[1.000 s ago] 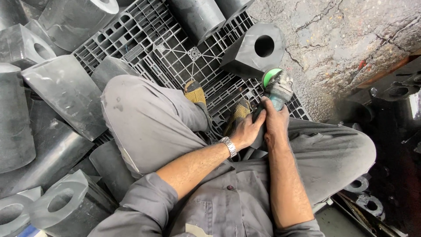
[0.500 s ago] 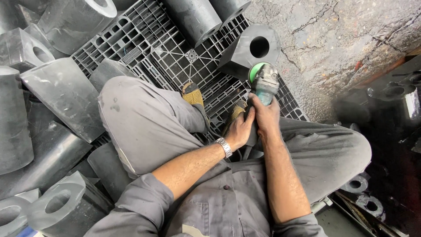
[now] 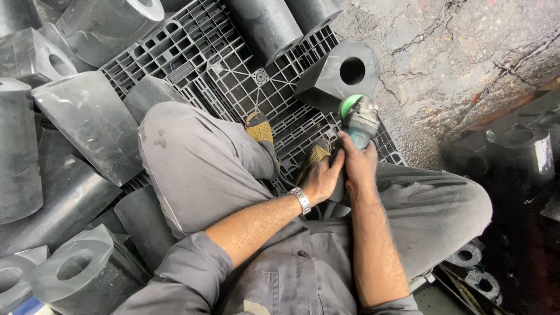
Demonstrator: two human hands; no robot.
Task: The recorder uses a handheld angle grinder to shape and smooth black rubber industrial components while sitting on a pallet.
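I sit on a black plastic pallet (image 3: 192, 52) with my knees bent, in grey work clothes. Both hands grip an angle grinder (image 3: 359, 119) with a green disc at its head. My right hand (image 3: 360, 166) wraps the grinder's body just behind the head. My left hand (image 3: 322, 178), with a metal watch on the wrist, holds the rear of the tool. The grinder's head hangs close to a dark rubber block with a round hole (image 3: 341, 76) that rests on the pallet's far edge.
Several large dark rubber blocks and cylinders (image 3: 87, 128) crowd the left side and the top. Cracked concrete floor (image 3: 455, 52) lies to the upper right. More dark holed parts (image 3: 525, 146) sit at the right. My yellow shoes (image 3: 259, 128) rest on the pallet.
The grinder and both hands have moved up toward the holed block, then settled slightly right. The view has shifted a little.
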